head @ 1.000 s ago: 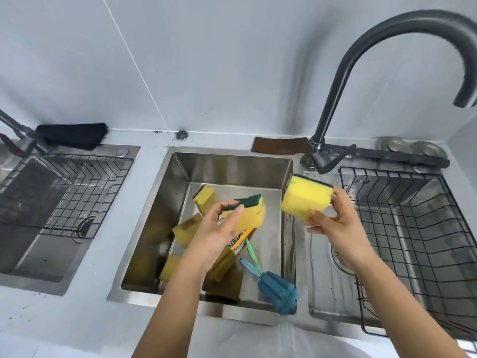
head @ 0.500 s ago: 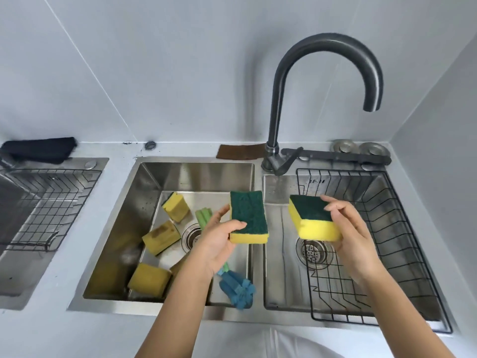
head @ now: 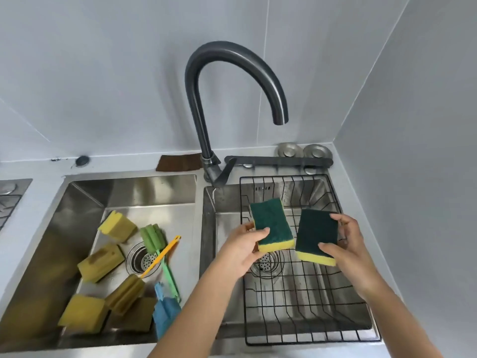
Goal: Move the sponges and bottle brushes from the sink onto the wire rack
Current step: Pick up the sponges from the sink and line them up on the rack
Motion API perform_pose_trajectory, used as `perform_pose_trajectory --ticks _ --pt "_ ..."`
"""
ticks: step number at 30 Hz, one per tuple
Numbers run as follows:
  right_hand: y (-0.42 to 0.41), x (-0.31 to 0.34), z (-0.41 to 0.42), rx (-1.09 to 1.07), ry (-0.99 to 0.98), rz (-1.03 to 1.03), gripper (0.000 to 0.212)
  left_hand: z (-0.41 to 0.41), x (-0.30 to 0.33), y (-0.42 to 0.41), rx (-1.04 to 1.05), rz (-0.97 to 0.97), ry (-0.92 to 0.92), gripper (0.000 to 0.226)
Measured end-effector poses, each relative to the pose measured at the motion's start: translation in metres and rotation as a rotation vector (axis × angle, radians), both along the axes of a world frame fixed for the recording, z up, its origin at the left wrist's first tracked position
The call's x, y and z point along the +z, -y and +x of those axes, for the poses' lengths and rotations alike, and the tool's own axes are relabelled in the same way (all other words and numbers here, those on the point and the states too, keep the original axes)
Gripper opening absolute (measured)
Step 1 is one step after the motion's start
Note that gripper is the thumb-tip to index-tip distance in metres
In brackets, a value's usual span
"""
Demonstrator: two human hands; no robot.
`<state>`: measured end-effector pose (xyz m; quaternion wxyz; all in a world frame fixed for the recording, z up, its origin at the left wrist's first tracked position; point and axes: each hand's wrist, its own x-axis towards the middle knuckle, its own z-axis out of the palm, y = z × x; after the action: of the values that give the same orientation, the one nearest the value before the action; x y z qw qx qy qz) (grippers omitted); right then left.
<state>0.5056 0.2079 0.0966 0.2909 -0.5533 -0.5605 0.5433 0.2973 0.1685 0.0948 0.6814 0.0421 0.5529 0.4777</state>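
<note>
My left hand grips a yellow sponge with a green scouring face. My right hand grips a second such sponge. Both sponges hang side by side, green face up, above the black wire rack set in the right basin. In the left sink lie several yellow sponges, one at the back and one at the front corner. A green bottle brush, a blue bottle brush and a thin orange brush lie there too.
A dark curved faucet rises behind the divider between the basins, its spout over the right basin. A brown cloth lies on the back ledge. Two metal drain caps sit behind the rack. A wall closes the right side.
Both hands carried their sponges to the right, from over the left sink and divider to above the wire rack. The sponges turned green face up. The view shifted right.
</note>
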Motion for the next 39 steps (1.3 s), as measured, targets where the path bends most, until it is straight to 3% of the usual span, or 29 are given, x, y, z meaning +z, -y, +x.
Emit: perform_pose_trajectory --ticks 2,8,15,21,23,27,30,35,39 --pt "-0.013 -0.010 0.013 -0.045 0.049 -0.006 0.065 0.011 -0.006 -0.016 -0.050 -0.030 -0.049 0.021" --pt "-0.043 -0.034 0.008 -0.187 0.161 0.115 0.043 0.028 -0.029 -0.060 -0.014 -0.163 -0.232 0.043" --pt "-0.051 -0.050 -0.027 -0.212 0.280 0.221 0.047 0.032 -0.052 -0.083 0.053 -0.303 -0.368 0.048" --pt "-0.062 -0.067 -0.042 -0.166 0.370 0.312 0.048 0.031 -0.069 -0.091 -0.007 -0.275 -0.436 0.048" --pt "-0.068 -0.073 -0.042 -0.100 0.455 0.352 0.047 0.033 -0.075 -0.094 -0.019 -0.264 -0.479 0.047" --pt "-0.074 -0.084 -0.041 0.233 0.913 0.383 0.063 0.035 -0.082 -0.095 -0.026 -0.261 -0.563 0.044" --pt "-0.077 -0.083 -0.041 0.239 1.131 0.360 0.072 0.037 -0.085 -0.095 -0.049 -0.268 -0.627 0.043" --pt "-0.079 -0.082 -0.042 0.234 1.109 0.297 0.067 0.038 -0.089 -0.093 -0.078 -0.258 -0.709 0.041" --pt "-0.072 -0.084 -0.043 0.335 1.126 0.233 0.090 0.039 -0.090 -0.093 -0.092 -0.236 -0.751 0.042"
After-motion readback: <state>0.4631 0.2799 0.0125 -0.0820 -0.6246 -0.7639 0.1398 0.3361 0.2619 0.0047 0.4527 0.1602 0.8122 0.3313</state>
